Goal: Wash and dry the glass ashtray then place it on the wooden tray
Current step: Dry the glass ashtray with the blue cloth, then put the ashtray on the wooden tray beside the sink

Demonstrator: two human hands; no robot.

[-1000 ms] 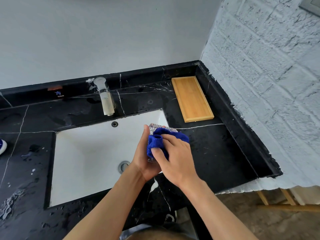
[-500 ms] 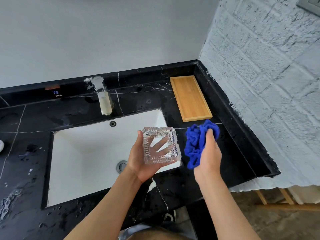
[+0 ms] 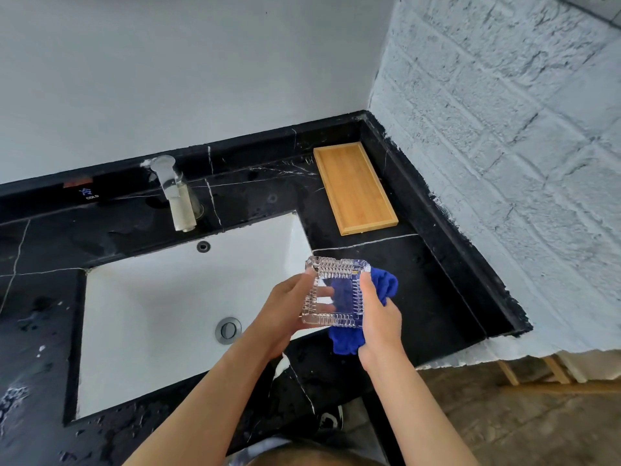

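A square cut-glass ashtray (image 3: 336, 292) is held above the sink's right edge, between both hands. My left hand (image 3: 285, 309) grips its left side, fingers showing through the glass. My right hand (image 3: 379, 314) presses on its right side, thumb on the rim, with a blue cloth (image 3: 349, 339) bunched in the palm and spread under the ashtray. The wooden tray (image 3: 356, 188) lies empty on the black counter at the back right corner, well beyond the hands.
A white rectangular sink (image 3: 168, 311) with a drain (image 3: 228, 330) is set in the black marble counter (image 3: 433, 297). A tap (image 3: 174, 193) stands behind it. A white brick wall (image 3: 504, 163) borders the right. Water drops lie on the counter's left part.
One second ago the cloth covered the ashtray. Then my right hand pulled away with it. Now it has returned, cloth under the ashtray's right side.
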